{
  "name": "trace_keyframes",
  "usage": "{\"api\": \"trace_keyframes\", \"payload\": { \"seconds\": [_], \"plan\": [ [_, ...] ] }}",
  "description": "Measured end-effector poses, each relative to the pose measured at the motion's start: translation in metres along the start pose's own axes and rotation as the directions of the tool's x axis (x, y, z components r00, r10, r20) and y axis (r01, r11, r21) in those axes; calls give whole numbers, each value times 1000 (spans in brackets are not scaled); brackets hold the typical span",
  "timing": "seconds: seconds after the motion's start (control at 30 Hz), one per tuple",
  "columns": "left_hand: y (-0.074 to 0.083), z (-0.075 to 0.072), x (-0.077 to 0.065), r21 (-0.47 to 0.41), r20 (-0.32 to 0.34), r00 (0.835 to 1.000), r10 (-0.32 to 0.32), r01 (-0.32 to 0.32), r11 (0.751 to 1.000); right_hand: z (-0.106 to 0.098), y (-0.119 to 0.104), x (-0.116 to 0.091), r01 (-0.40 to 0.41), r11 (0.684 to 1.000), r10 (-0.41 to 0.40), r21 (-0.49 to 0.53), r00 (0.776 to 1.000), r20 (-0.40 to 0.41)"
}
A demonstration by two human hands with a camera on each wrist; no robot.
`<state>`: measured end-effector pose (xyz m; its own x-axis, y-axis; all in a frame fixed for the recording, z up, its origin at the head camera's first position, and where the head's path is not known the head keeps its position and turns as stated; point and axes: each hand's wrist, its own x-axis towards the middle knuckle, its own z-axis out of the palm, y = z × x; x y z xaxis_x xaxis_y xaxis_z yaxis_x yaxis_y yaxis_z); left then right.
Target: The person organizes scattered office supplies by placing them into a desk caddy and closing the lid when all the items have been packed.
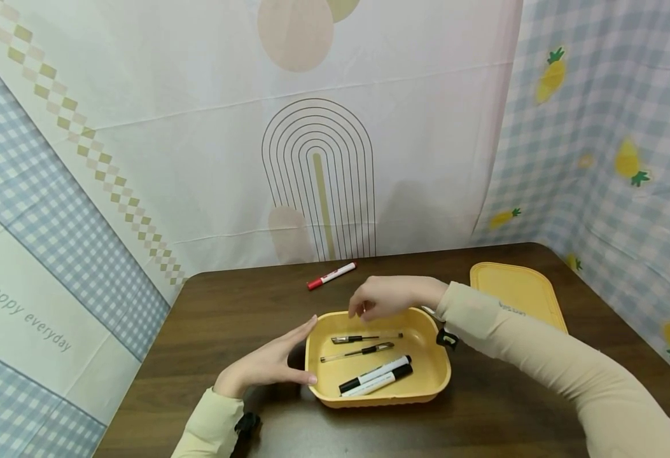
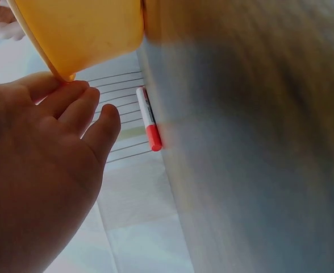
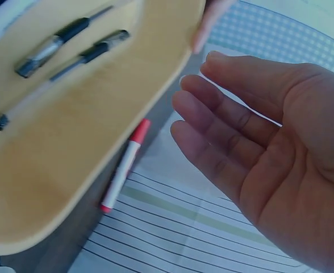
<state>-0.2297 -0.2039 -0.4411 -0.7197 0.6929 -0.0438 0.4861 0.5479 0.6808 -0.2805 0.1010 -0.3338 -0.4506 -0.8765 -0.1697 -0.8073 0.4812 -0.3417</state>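
1. Your left hand (image 1: 272,361) is spread against the left end of the yellow bin (image 1: 439,375), fingertips touching its rim.
2. Your right hand (image 1: 389,297) is above the bin's far rim, fingers loosely bent, grasping nothing.
3. Two gel pens (image 1: 347,339) and two black-capped markers (image 1: 376,383) lie inside the bin.
4. The red-capped marker (image 1: 335,275) lies beyond the bin; the yellow lid (image 1: 518,289) lies behind the bin's right end.

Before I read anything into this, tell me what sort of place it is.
Probably a tabletop corner staged for recording, though I can't be sure: patterned cloths hang behind and beside a brown table, where a yellow container sits.
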Motion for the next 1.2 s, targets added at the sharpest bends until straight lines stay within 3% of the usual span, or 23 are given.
{"api": "trace_keyframes", "payload": {
  "seconds": [0.53, 0.8, 1.2],
  "plan": [
    [1, 0, 0, -25, -4, 1000, 2, -2, 1000, -22, -7, -9, 11, 1000, -11, -3, 987, -162],
    [1, 0, 0, -26, 5, 1000, 8, -8, 1000, -28, -2, -17, -39, 999, 45, 33, 978, -204],
    [3, 0, 0, -15, 8, 1000, 2, -2, 1000, -39, 10, -36, -93, 993, 109, 66, 943, -315]
  ]
}}
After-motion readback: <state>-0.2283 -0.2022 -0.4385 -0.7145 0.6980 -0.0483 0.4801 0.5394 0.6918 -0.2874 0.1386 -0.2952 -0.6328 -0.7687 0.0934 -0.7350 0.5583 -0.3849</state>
